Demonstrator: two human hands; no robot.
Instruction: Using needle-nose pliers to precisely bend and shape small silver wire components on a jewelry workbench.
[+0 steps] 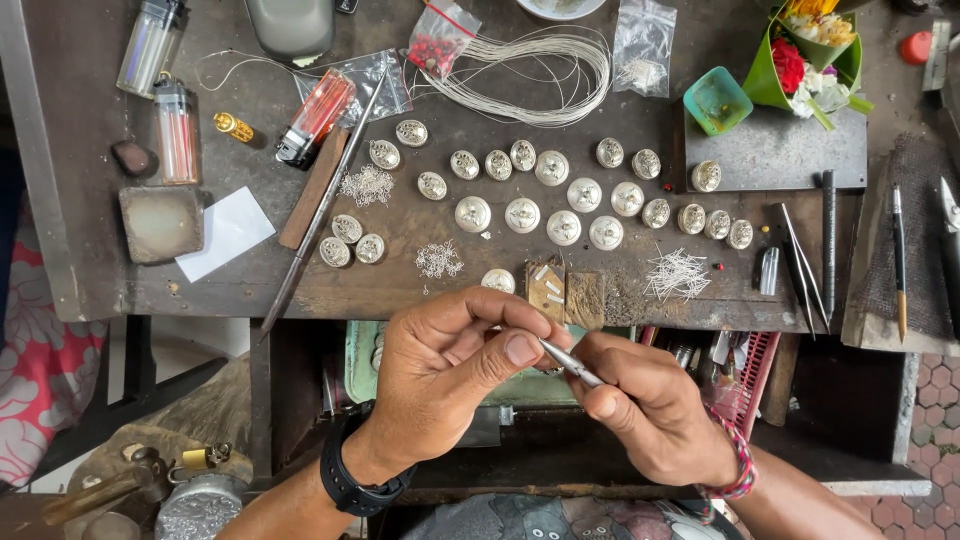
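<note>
From the head camera, your left hand (450, 370) has thumb and forefinger pinched together at the tip of the tweezers (572, 363). Whatever sits between them is too small to make out. Your right hand (650, 410) has its grip clamped on the tweezers like a pen, and the steel point meets the left thumb just below the front edge of the desk (90, 200), over the open drawer.

To do this well, I'd keep both wrists braced close to that front edge, so the two grips move as one. Hold the tweezers with light pressure, because squeezing harder could flick a tiny piece away. Working over the drawer is wise, since anything that drops should land there rather than on the floor.

On the desk, the silver domed buttons (564, 227) lie in loose rows across the middle. Small heaps of silver bits (438, 260) lie near the front edge, and cut wire pieces (677, 274) lie toward the front right. A coil of wire (540, 70) rests at the back edge.
</note>
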